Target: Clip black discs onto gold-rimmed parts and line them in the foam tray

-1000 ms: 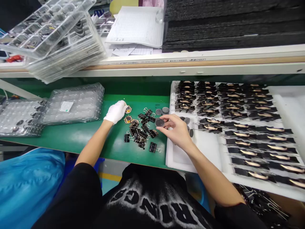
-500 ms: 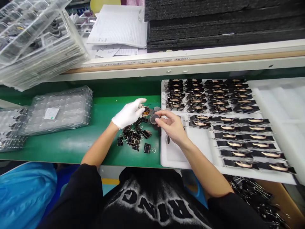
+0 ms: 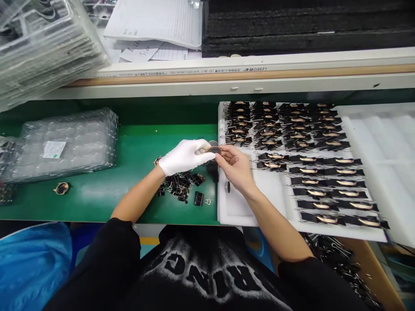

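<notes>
Both hands meet over the bench near the left edge of the white foam tray (image 3: 238,211). My left hand (image 3: 184,157), in a white glove, is closed on a dark round disc (image 3: 214,150) between thumb and fingers. My bare right hand (image 3: 237,168) pinches the same disc from its right side. Another grey disc (image 3: 212,143) shows just behind the fingers, partly hidden. Below the glove lies a pile of black binder clips (image 3: 181,185), with one separate binder clip (image 3: 199,198) beside it. A small disc (image 3: 228,186) stands in the tray under my right hand.
Rows of clamped gold-rimmed pieces (image 3: 309,171) fill much of the foam tray. One gold-rimmed round part (image 3: 61,188) lies at left, near stacked clear plastic trays (image 3: 81,142). A shelf ledge (image 3: 162,90) runs behind. A box of binder clips (image 3: 343,263) sits below right.
My left hand has closed on the disc held by my right hand. A gold-rimmed part now shows on the left bench, another by my left wrist. The view has shifted slightly.
</notes>
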Motion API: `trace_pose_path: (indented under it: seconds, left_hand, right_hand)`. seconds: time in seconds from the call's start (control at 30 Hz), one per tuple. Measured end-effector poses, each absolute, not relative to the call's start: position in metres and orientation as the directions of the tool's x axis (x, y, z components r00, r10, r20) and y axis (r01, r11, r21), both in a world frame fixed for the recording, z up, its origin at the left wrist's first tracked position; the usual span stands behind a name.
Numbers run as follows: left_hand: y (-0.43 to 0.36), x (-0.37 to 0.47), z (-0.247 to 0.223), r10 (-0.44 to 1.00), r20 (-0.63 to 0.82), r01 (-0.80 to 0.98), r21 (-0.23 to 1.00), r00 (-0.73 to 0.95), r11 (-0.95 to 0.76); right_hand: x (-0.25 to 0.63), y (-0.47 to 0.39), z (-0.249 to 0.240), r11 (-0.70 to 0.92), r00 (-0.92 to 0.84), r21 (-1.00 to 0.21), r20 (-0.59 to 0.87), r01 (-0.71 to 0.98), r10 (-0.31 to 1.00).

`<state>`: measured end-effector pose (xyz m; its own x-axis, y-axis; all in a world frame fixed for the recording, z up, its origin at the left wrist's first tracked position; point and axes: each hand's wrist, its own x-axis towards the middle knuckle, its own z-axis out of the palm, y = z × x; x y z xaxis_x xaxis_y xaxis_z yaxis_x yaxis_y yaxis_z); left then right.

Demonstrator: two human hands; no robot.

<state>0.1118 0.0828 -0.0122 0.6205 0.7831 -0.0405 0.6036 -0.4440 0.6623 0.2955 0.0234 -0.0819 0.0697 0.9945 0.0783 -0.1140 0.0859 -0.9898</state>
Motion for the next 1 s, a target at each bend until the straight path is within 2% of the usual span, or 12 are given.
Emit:
trace_pose_path:
  seconds: [0.1,0.2,0.23,0.37,0.43,0.5,0.57,0.63,0.77,0.83,0.9,1.0]
  left_hand:
    - [0.086,0.105,-0.008,0.762,-0.032,0.599,0.639,0.647,-0.482]
    - [0.093,0.089,0.001,0.747,-0.098,0.649,0.578,0.658,-0.495]
    - [0.095,0.084,0.002,0.758,-0.134,0.701,0.509,0.638,-0.5]
    - [0.095,0.083,-0.011,0.816,-0.294,0.865,0.099,0.497,-0.491]
    - [0.092,0.089,-0.02,0.817,-0.354,0.871,-0.015,0.455,-0.491]
    - [0.091,0.089,-0.022,0.811,-0.367,0.863,-0.043,0.455,-0.504]
    - [0.093,0.082,-0.014,0.82,-0.316,0.861,-0.016,0.478,-0.508]
    - [0.094,0.073,-0.003,0.839,-0.193,0.861,0.079,0.508,-0.503]
    - [0.088,0.073,0.01,0.824,0.05,0.694,0.512,0.564,-0.507]
    - [0.083,0.083,0.007,0.82,0.098,0.591,0.647,0.564,-0.483]
    - [0.079,0.093,0.002,0.817,0.088,0.565,0.68,0.57,-0.467]
    - [0.077,0.1,-0.003,0.805,0.027,0.611,0.636,0.593,-0.472]
  right_hand:
    - [0.299,0.022,-0.08,0.072,0.0,-0.988,0.073,-0.135,0.997]
    - [0.303,0.022,-0.076,0.047,0.038,-0.986,0.041,-0.16,0.998]
    - [0.304,0.022,-0.074,0.045,0.062,-0.986,0.036,-0.158,0.997]
    - [0.308,0.024,-0.072,0.043,0.084,-0.983,0.028,-0.178,0.996]
    - [0.309,0.025,-0.072,0.025,0.075,-0.977,0.01,-0.211,0.997]
    - [0.311,0.024,-0.072,-0.019,0.047,-0.968,-0.032,-0.252,0.998]
    - [0.312,0.023,-0.071,-0.082,-0.008,-0.953,-0.083,-0.293,0.997]
    - [0.313,0.021,-0.069,-0.142,-0.088,-0.935,-0.12,-0.324,0.989]
    - [0.308,0.018,-0.066,-0.221,-0.25,-0.894,-0.129,-0.389,0.96]
    - [0.304,0.017,-0.065,-0.229,-0.282,-0.87,-0.11,-0.436,0.953]
    - [0.303,0.017,-0.065,-0.196,-0.256,-0.871,-0.084,-0.45,0.963]
    - [0.304,0.016,-0.066,-0.118,-0.194,-0.909,-0.042,-0.401,0.98]
